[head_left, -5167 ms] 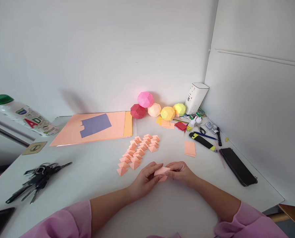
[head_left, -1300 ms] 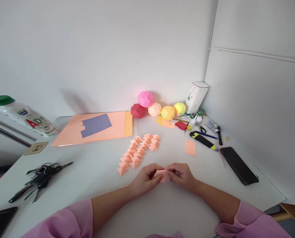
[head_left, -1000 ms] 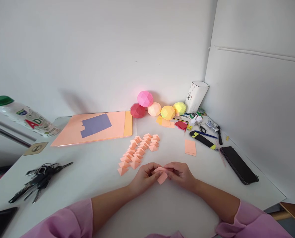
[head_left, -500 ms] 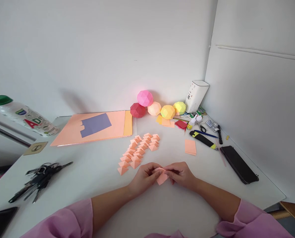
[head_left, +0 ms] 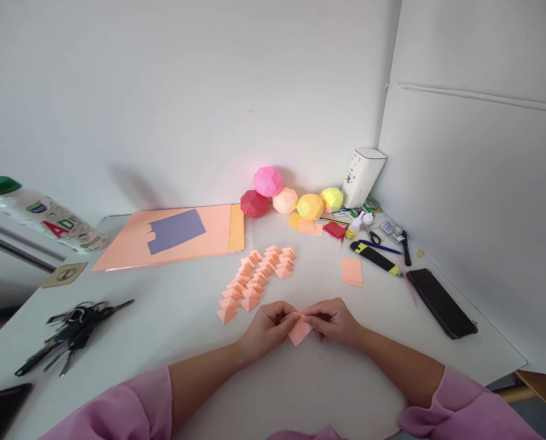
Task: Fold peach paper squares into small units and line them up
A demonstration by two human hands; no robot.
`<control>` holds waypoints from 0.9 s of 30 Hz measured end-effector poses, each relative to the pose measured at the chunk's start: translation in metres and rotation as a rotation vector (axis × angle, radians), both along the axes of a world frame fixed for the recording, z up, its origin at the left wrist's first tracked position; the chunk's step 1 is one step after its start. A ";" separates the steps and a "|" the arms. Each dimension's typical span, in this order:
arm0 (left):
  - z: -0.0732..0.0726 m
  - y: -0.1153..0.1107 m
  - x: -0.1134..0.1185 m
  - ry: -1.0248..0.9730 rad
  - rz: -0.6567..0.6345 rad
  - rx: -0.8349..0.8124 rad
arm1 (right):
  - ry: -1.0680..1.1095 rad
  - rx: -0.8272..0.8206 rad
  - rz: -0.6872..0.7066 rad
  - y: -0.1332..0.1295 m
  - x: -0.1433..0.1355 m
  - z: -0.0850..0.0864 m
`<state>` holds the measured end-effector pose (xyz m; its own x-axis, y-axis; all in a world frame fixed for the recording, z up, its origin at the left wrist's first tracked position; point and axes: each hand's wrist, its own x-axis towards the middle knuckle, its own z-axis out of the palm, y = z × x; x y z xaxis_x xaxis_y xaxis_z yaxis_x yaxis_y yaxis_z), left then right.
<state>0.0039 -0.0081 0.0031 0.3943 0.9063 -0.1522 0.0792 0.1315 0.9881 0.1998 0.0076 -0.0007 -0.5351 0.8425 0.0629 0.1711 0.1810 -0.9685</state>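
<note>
A small peach paper piece (head_left: 300,331) is pinched between both hands near the table's front. My left hand (head_left: 269,330) holds its left side, thumb and fingers pressed together. On the other side, my right hand (head_left: 335,322) grips the right edge with thumb and forefinger. The paper's lower corner points down toward me; its upper part is partly hidden by the fingers. Folded peach paper pieces (head_left: 250,293) stand in slanting rows just beyond my left hand. Flat peach squares (head_left: 352,271) lie beyond my right hand.
Paper balls (head_left: 268,182) sit by the wall. Large peach sheets (head_left: 126,238) lie back left, with keys (head_left: 75,333) and a bottle (head_left: 47,217) at the left. A cutter (head_left: 377,259), blue pen (head_left: 380,247) and black phone (head_left: 441,303) are at the right.
The paper's visible face has tilted a little, and its lower corner sits slightly lower. Both hands keep their pinch in almost the same place.
</note>
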 end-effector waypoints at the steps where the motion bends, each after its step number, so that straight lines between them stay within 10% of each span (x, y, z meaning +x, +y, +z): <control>1: 0.000 0.000 0.000 -0.005 -0.003 -0.004 | 0.000 -0.015 0.004 0.000 0.000 -0.001; 27: 0.002 -0.003 0.001 0.040 0.076 0.015 | -0.013 -0.245 0.004 0.002 0.000 0.006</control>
